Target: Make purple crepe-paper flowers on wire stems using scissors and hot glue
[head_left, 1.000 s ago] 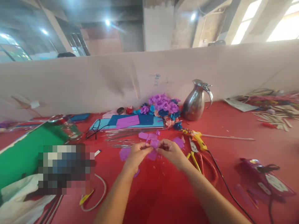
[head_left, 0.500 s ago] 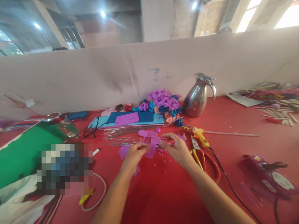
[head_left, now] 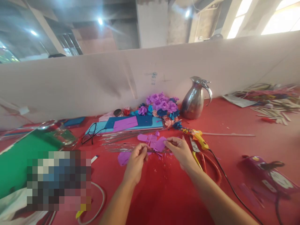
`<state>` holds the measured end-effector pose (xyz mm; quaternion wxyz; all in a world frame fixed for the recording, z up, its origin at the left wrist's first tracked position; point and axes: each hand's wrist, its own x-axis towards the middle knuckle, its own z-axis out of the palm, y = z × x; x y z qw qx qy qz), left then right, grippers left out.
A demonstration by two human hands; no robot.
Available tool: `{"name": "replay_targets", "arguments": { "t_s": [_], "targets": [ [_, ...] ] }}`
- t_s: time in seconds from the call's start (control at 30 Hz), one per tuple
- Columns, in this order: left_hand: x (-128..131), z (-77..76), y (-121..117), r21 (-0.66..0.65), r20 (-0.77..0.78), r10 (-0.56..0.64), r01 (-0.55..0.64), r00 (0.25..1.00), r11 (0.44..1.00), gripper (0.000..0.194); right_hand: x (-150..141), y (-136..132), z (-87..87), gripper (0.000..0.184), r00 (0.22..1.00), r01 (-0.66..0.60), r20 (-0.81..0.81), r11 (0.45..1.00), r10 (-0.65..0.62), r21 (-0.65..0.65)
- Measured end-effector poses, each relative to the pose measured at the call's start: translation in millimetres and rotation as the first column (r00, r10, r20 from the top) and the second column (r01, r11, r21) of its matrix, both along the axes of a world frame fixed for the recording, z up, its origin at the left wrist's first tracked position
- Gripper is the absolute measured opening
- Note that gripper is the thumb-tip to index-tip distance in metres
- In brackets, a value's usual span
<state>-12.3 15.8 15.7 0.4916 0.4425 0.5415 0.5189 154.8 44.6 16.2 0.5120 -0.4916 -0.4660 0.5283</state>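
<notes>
Board (head_left: pixel 30 147) of green colour is seen at the left, and a glass jar (head_left: pixel 67 134) is placed beside it. Black glasses (head_left: pixel 93 136) are laid farther right. Left hand (head_left: pixel 137 157) is held near some silver wires (head_left: pixel 117 147); its thumb and fingers are bent almost together, but whether something thin is gripped cannot be told. To the right, a purple paper piece (head_left: pixel 160 144) is pinched by one edge between the thumb and fingers of the right hand (head_left: pixel 179 150), above purple scraps (head_left: pixel 142 137). Behind, at the far side, paper flowers (head_left: pixel 161 103) are heaped just beside a steel jug (head_left: pixel 193 101). Nearer, a yellow glue gun (head_left: pixel 199 139) and pliers (head_left: pixel 203 162) are laid.
</notes>
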Motion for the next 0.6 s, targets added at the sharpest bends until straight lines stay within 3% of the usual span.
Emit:
{"name": "replay_targets", "arguments": {
  "t_s": [0.27,0.6],
  "targets": [
    [9.8,-1.9,-2.3,-0.049,0.061,-0.075,0.078,0.995,0.996,0.024,1.0,-0.3,5.8,0.016,0.998,-0.001,-0.07,1.0,0.002,0.016],
    [15.5,-4.4,-5.0,-0.063,0.012,-0.062,0.063,0.998,0.996,0.023,-1.7,-2.1,5.6,0.016,0.991,-0.021,-0.132,1.0,0.019,-0.013]
  ]
}}
